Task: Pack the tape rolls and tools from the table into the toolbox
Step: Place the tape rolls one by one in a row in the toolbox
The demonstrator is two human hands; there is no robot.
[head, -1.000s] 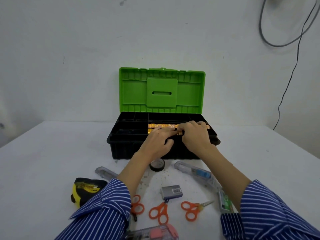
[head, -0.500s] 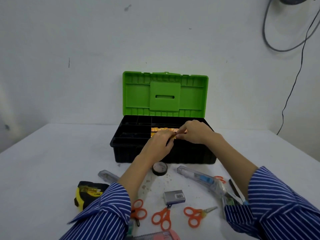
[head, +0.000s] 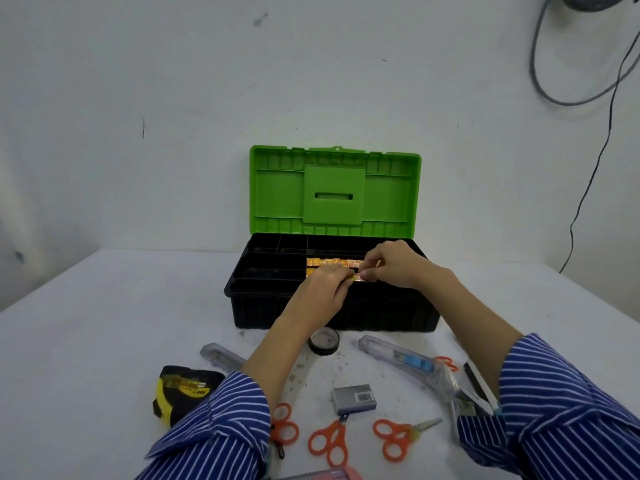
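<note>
We have both hands over the open toolbox [head: 332,306], which stands at the far middle of the bench [head: 104,323] with its green lid [head: 335,194] upright behind it. Our left hand [head: 323,292] and right hand [head: 394,265] meet above the tray's right-hand compartment, fingers curled and pinching a small yellow-orange strip [head: 356,278] between them; the strip's long axis runs left to right, in line with the yellow row [head: 332,262] already lying along that compartment just behind it. So the slot we want lies directly below and slightly beyond the fingertips, and we judge the coming move to be a short lowering, keeping the strip parallel to the row. Everything else waits nearer to us: the black tape roll [head: 324,341] sits just in front of the box, almost under the left wrist, so the left hand is the closer one for it. The tape measure [head: 185,391] lies to the left; three orange scissors [head: 329,441] and a grey box [head: 354,398] lie near the bench's front edge; a clear cutter [head: 401,358] lies under the right forearm, the right hand's natural pick.
</note>
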